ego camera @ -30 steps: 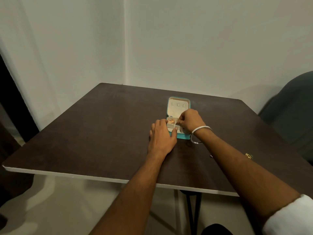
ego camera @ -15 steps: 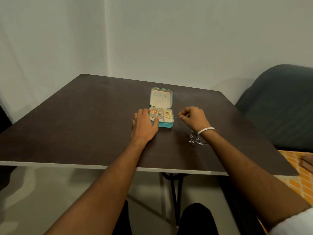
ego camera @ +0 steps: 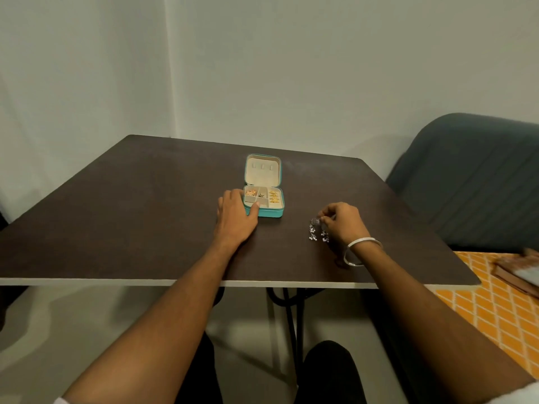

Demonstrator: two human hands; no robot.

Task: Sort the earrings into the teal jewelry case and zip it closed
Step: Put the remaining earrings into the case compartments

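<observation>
I am sitting at a dark brown table (ego camera: 122, 217) with a pale front edge, pushed into the corner of two plain walls (ego camera: 291, 68). A dark grey upholstered seat (ego camera: 472, 176) is standing just beyond the table's right side, and an orange patterned cloth (ego camera: 490, 310) is showing below the table's right corner.

My left hand (ego camera: 234, 218) is lying on the table against the left front corner of the teal jewelry case (ego camera: 264, 186). The fingers are relaxed and resting along the case's left wall, and my thumb is touching its front rim; I am steadying it, not gripping it.

The case is sitting near the middle of the table, unzipped, with its lid lying back toward the far wall and showing a cream lining. The cream tray is divided into compartments: gold earrings (ego camera: 274, 196) are lying in the long right one, a pinkish gold piece (ego camera: 250, 192) in the rear left one, and a small dark piece (ego camera: 261, 195) in the one between.

My right hand (ego camera: 344, 223) is held to the right of the case and well apart from it, fingers curled, pinching the tops of a pair of silver dangling earrings (ego camera: 317, 233) whose beaded ends are hanging down close to the tabletop. A silver bangle (ego camera: 361, 250) is circling that wrist.
</observation>
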